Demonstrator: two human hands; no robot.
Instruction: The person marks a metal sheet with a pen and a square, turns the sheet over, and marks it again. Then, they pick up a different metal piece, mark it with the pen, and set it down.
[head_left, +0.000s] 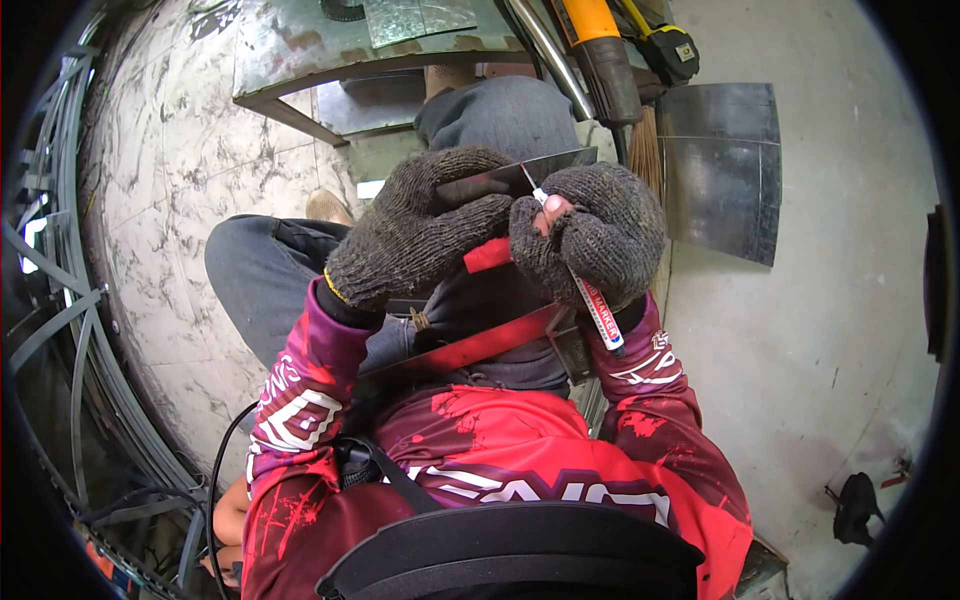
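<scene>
My left hand (pixel 420 225), in a dark grey knit glove, is closed on a thin dark metal strip (pixel 570 160), gripping it between thumb and fingers. My right hand (pixel 595 235), gloved the same way with a bare fingertip showing, is wrapped around a white and red marker (pixel 597 315). The marker's thin tip points up and touches or nearly touches the metal strip. Between and below the hands a red piece (pixel 488 255) shows, partly hidden by the right glove. Lower, a red band (pixel 470 345) crosses the lap.
A metal-topped bench (pixel 300 50) stands ahead, with sheet pieces (pixel 420 18) on it. Near its right end are an orange and grey power tool (pixel 605 70) and a tape measure (pixel 670 50). A curved metal sheet (pixel 722 170) lies at right. Metal strips (pixel 85 350) crowd the left.
</scene>
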